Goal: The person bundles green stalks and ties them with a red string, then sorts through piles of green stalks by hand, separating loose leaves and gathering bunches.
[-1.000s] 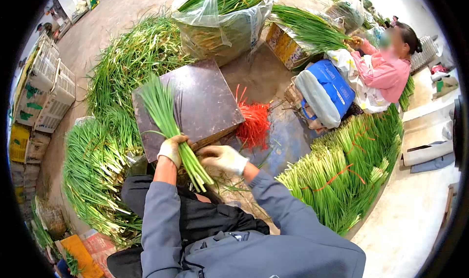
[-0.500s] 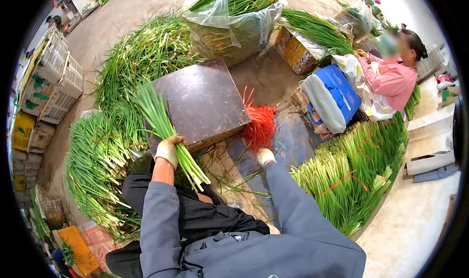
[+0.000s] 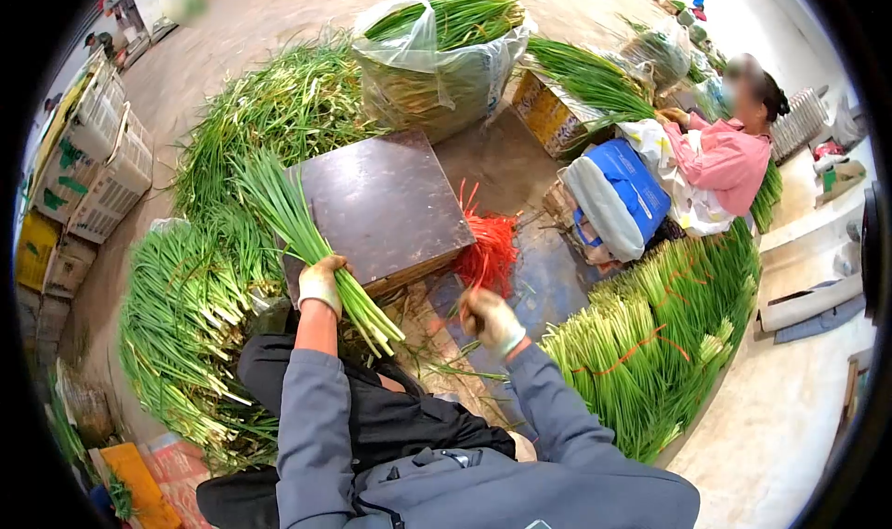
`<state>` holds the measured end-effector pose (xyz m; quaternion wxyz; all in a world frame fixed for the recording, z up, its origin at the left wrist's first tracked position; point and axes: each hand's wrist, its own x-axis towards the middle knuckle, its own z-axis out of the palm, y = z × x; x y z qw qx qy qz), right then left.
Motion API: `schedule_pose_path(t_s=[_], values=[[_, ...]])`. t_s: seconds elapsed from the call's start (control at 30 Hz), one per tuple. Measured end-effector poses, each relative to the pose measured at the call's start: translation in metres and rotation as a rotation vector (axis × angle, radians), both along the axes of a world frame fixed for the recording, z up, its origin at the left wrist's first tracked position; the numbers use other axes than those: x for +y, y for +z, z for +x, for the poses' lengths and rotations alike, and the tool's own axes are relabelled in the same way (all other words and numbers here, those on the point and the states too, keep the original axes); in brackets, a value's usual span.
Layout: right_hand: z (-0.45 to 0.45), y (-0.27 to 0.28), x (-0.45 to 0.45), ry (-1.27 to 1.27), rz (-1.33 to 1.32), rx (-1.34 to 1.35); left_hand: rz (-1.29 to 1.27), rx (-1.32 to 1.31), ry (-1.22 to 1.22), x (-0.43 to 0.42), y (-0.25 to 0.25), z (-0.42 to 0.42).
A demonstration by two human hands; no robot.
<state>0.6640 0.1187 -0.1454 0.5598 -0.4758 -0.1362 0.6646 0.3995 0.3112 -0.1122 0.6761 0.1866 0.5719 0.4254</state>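
My left hand [image 3: 321, 284], in a pale glove, is wrapped round a bunch of long green stalks [image 3: 295, 221]. Their leafy tops lean up and left over the edge of a dark square board [image 3: 386, 199], and the pale ends point down toward my lap. My right hand [image 3: 491, 319], also gloved, is closed just below a pile of red ties [image 3: 487, 250]; what it holds, if anything, is too small to make out.
Loose stalks [image 3: 190, 315] are heaped on the left. Tied bundles [image 3: 632, 352] stand on the right. Behind the board is a full plastic bag [image 3: 437, 88]. A blue bag [image 3: 618, 195] lies near a person in pink [image 3: 729, 162]. Crates [image 3: 111, 176] stand far left.
My right hand first reached forward from beside the bunch to the red ties, then drew back from them with its fingers closed. My left hand keeps hold of the bunch.
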Motion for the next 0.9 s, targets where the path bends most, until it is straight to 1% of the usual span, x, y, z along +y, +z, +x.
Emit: schedule_pose_path(t_s=[0.03, 0.07, 0.1, 0.17, 0.2, 0.23, 0.27, 0.3, 0.33, 0.37, 0.4, 0.43, 0.47, 0.5, 0.53, 0.57, 0.6, 0.63, 0.67, 0.73, 0.77, 0.8, 0.87, 0.9], values=[[-0.001, 0.021, 0.023, -0.029, 0.087, 0.052, -0.003, 0.032, 0.029, 0.0, 0.008, -0.001], [-0.006, 0.044, 0.047, -0.021, 0.145, 0.007, -0.005, 0.063, 0.059, 0.0, 0.012, -0.002], [-0.013, 0.054, 0.073, -0.047, 0.179, 0.052, 0.016, 0.057, 0.104, 0.0, 0.012, -0.004], [-0.026, 0.04, 0.124, -0.087, 0.27, -0.048, 0.044, 0.069, 0.152, 0.004, 0.004, -0.011], [-0.039, 0.05, 0.144, -0.11, 0.166, 0.116, 0.065, 0.086, 0.183, 0.005, 0.002, -0.016], [-0.051, 0.043, 0.162, -0.129, 0.12, 0.157, 0.009, 0.158, 0.211, 0.006, 0.016, -0.016], [-0.062, 0.025, 0.18, -0.148, 0.074, 0.196, 0.011, 0.158, 0.229, 0.005, 0.017, -0.019], [-0.071, -0.006, 0.199, -0.099, 0.035, 0.248, 0.037, 0.143, 0.245, 0.006, 0.015, -0.022], [-0.084, -0.023, 0.207, -0.045, -0.011, 0.17, 0.06, 0.129, 0.259, 0.007, 0.012, -0.025], [-0.095, -0.041, 0.212, -0.034, -0.134, 0.207, 0.096, 0.12, 0.259, 0.009, 0.001, -0.029], [-0.104, -0.053, 0.213, -0.025, -0.257, 0.243, 0.094, 0.125, 0.27, 0.01, 0.0, -0.031], [-0.111, -0.05, 0.206, -0.058, -0.193, 0.214, 0.09, 0.144, 0.264, 0.012, 0.001, -0.03], [-0.115, -0.046, 0.199, -0.047, -0.198, 0.218, 0.082, 0.163, 0.26, 0.012, 0.001, -0.031], [-0.118, -0.025, 0.19, 0.02, -0.183, 0.06, 0.111, 0.185, 0.263, 0.014, -0.007, -0.031], [-0.119, -0.01, 0.18, 0.08, -0.168, -0.098, 0.106, 0.188, 0.265, 0.013, -0.002, -0.03], [-0.117, -0.005, 0.171, 0.181, -0.088, -0.252, 0.067, 0.205, 0.234, 0.013, 0.009, -0.025], [-0.113, -0.013, 0.168, 0.31, 0.074, -0.496, 0.031, 0.22, 0.201, 0.016, 0.015, -0.021], [-0.113, 0.005, 0.158, 0.417, 0.171, -0.695, 0.048, 0.164, 0.171, 0.02, 0.003, -0.019], [-0.116, 0.035, 0.144, 0.524, 0.264, -0.892, 0.045, 0.163, 0.162, 0.023, -0.007, -0.014], [-0.123, 0.063, 0.127, 0.635, 0.428, -0.906, 0.063, -0.125, 0.127, 0.026, -0.018, -0.002], [-0.131, 0.045, 0.123, 0.487, 0.578, -1.016, 0.124, -0.186, 0.028, 0.024, -0.02, 0.003], [-0.131, 0.028, 0.124, 0.481, 0.58, -1.02, 0.129, -0.188, 0.023, 0.021, -0.011, 0.007], [-0.128, 0.007, 0.133, 0.305, 0.452, -1.154, 0.142, -0.461, -0.144, 0.021, 0.013, 0.016], [-0.123, 0.017, 0.134, 0.297, 0.43, -1.159, 0.272, -0.403, -0.266, 0.024, 0.016, 0.018]])
